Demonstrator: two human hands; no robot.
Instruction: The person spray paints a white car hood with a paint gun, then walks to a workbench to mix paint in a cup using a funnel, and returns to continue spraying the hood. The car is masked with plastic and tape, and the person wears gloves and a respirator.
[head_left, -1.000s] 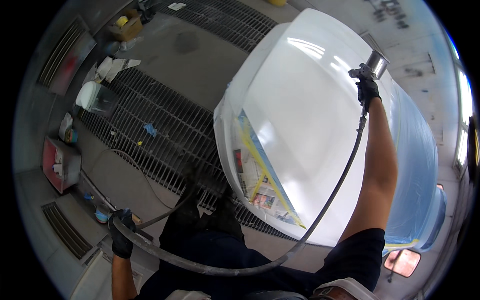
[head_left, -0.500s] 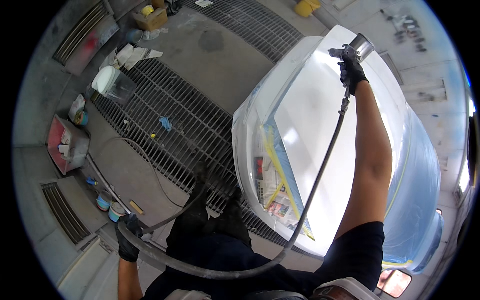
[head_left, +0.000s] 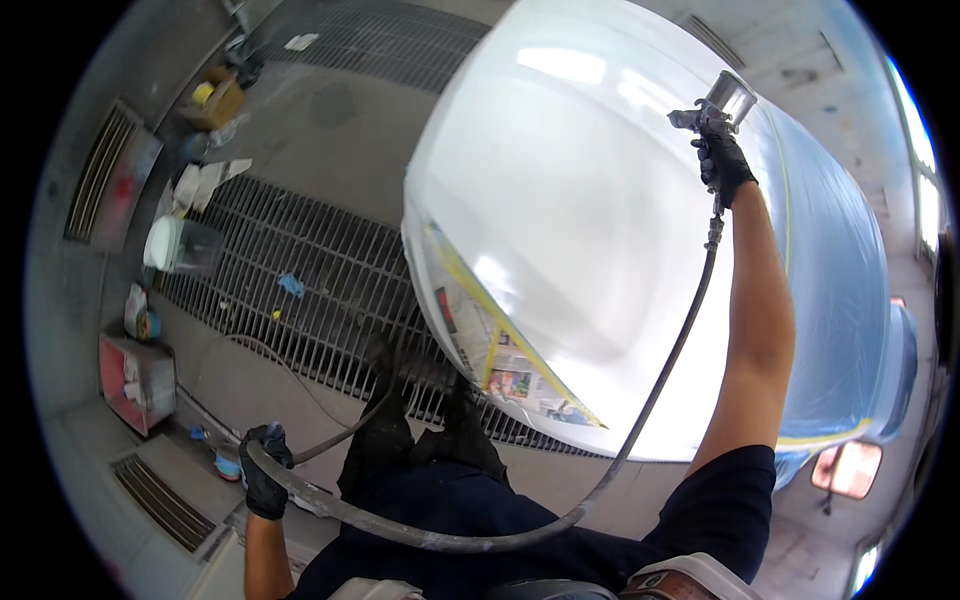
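Observation:
In a black glove, my right hand (head_left: 724, 168) grips a spray gun (head_left: 688, 120) with a metal cup (head_left: 732, 97) over the upper right of a glossy white vehicle body (head_left: 560, 200). A grey air hose (head_left: 440, 542) drops from the gun's handle and loops across in front of my body. Low on the left, my other gloved hand, the left (head_left: 264, 478), is closed round that hose. Newspaper (head_left: 512, 372) edged with yellow tape covers a triangular patch at the body's near left. Blue masking film (head_left: 840, 300) wraps its right side.
Floor grating (head_left: 320, 270) runs below left, with a blue scrap (head_left: 291, 286) on it. Along the left wall are a white-lidded bucket (head_left: 163, 243), a reddish bin (head_left: 120, 375), a cardboard box (head_left: 218, 103) and small tubs. A mirror (head_left: 848, 470) juts out at lower right.
The view has shifted, bringing more of the white body into sight. My right hand and the spray gun sit slightly farther right against it. Both grips are unchanged.

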